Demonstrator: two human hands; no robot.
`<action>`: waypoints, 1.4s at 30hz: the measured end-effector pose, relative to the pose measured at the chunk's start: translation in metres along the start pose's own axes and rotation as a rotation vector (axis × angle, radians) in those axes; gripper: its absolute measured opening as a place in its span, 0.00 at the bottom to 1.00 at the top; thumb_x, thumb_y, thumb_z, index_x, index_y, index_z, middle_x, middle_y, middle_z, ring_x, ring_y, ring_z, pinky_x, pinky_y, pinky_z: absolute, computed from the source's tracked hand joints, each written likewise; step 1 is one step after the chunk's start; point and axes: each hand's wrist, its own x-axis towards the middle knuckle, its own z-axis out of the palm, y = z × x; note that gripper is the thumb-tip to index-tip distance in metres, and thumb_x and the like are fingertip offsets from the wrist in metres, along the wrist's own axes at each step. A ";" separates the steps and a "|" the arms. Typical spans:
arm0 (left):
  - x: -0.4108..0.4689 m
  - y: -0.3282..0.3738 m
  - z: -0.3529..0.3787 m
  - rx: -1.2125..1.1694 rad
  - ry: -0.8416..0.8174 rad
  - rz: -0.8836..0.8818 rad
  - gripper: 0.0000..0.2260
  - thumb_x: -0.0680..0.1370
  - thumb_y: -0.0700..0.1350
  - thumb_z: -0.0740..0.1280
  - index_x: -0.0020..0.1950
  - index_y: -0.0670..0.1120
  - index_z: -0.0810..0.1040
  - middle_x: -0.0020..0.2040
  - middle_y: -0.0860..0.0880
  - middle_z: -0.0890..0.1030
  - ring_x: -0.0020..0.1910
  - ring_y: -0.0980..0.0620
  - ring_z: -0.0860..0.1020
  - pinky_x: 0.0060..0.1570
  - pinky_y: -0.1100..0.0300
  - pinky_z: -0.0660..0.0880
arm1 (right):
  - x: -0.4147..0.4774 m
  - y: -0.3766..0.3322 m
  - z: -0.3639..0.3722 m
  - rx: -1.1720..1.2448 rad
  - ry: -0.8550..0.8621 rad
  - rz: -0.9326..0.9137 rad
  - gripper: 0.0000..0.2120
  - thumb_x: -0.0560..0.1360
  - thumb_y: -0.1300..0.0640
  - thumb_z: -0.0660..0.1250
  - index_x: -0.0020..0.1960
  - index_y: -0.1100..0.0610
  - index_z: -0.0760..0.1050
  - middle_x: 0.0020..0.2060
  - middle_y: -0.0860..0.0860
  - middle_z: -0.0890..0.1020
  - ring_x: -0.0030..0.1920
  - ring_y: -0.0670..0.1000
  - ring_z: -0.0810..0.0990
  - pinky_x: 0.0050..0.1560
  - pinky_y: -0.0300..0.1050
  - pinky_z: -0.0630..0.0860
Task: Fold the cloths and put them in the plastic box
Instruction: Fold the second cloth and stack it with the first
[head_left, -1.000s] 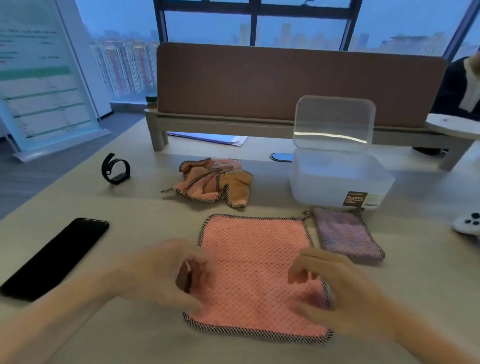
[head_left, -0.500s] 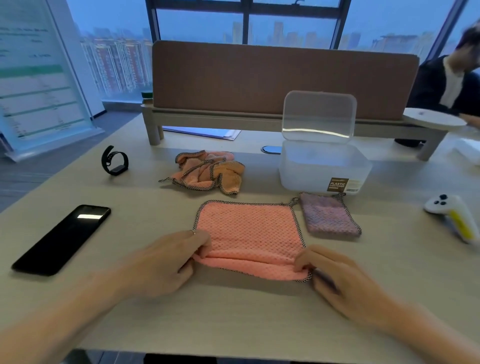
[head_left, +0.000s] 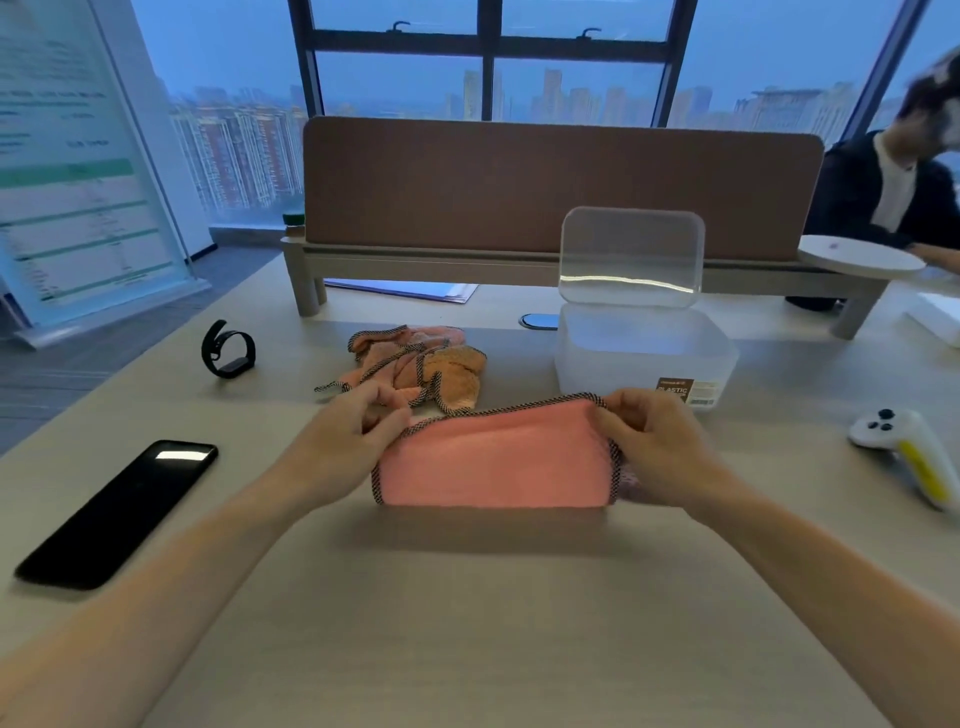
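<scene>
Pale wood-grain tabletop (head_left: 467, 597) before tall windows (head_left: 493, 62) onto a hazy skyline, brown divider panel (head_left: 545, 187) behind. Black phone (head_left: 119, 514) far left. Pink cloth (head_left: 493, 460) with checked trim, doubled over, at centre just short of the open plastic box (head_left: 644, 358). Left hand (head_left: 343, 447) and right hand (head_left: 660, 457) pinching its far corners, fingers closed on the hem.

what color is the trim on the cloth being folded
The pink cloth has black-and-white checked trim, seen in the head view.
</scene>
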 end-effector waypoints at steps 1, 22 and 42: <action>0.007 -0.002 0.003 0.038 -0.019 -0.033 0.06 0.81 0.53 0.67 0.52 0.52 0.79 0.46 0.52 0.83 0.46 0.51 0.80 0.45 0.58 0.73 | 0.007 0.002 0.002 -0.078 0.006 0.009 0.12 0.80 0.50 0.69 0.42 0.55 0.80 0.34 0.55 0.82 0.31 0.51 0.76 0.35 0.55 0.81; 0.033 -0.039 0.031 0.443 0.144 -0.030 0.10 0.76 0.56 0.73 0.51 0.52 0.80 0.45 0.56 0.81 0.41 0.57 0.77 0.44 0.60 0.73 | 0.021 0.016 0.023 -0.742 0.042 -0.158 0.16 0.78 0.50 0.70 0.64 0.53 0.78 0.56 0.50 0.83 0.57 0.54 0.81 0.58 0.51 0.78; 0.052 -0.015 0.038 0.336 -0.021 -0.118 0.16 0.82 0.50 0.66 0.44 0.40 0.84 0.46 0.47 0.84 0.47 0.55 0.78 0.45 0.58 0.67 | 0.001 0.009 0.083 -0.916 -0.409 -0.361 0.42 0.74 0.23 0.40 0.81 0.41 0.36 0.81 0.44 0.38 0.81 0.49 0.35 0.79 0.64 0.37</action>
